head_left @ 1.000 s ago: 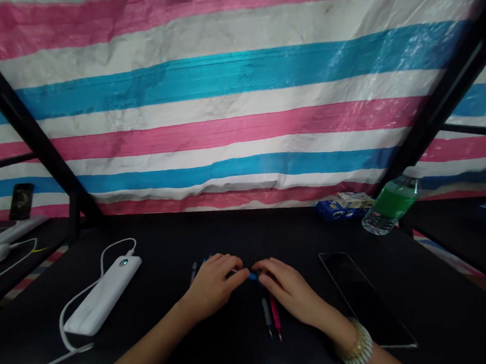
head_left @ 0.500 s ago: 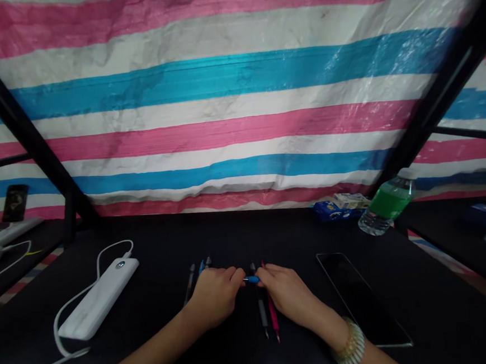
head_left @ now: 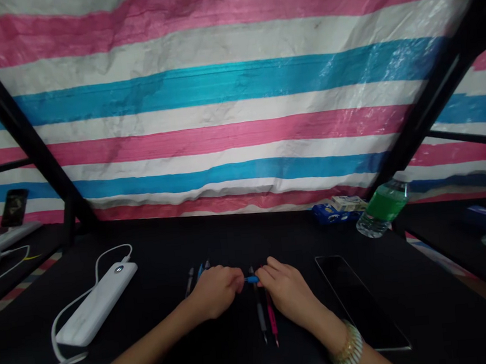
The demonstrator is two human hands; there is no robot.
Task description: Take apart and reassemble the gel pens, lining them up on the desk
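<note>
Holding a small blue pen point(head_left: 252, 279) between both hands, we have it pinched at the middle of the black worktop point(head_left: 168, 249), just above the surface. Our left hand point(head_left: 215, 292) closes its fingers point(head_left: 236, 284) on the left end of the pen, and our right hand point(head_left: 286, 292) closes its fingers point(head_left: 262, 276) on the right end, so only a short blue stretch shows between them. Whether the pen is in one piece or two we cannot tell, since our hands cover most of it.

Under our right hand lie a black pen point(head_left: 260, 315) and a pink pen point(head_left: 272, 320), side by side and pointing toward us. A few more pens point(head_left: 196, 274) lie just left of our left hand, partly hidden by it. A beaded bracelet point(head_left: 347, 349) sits on our right wrist.

Well to the left lies a white power bank point(head_left: 96, 304) with a white cable point(head_left: 68, 308) plugged into its far end. Right of our hands a dark phone point(head_left: 359, 302) lies flat, screen up. Farther back on the right, a clear bottle point(head_left: 382, 207) with a green label lies tilted beside a blue packet point(head_left: 327, 213). A striped pink, white and blue tarp point(head_left: 228, 104) hangs behind the worktop.
</note>
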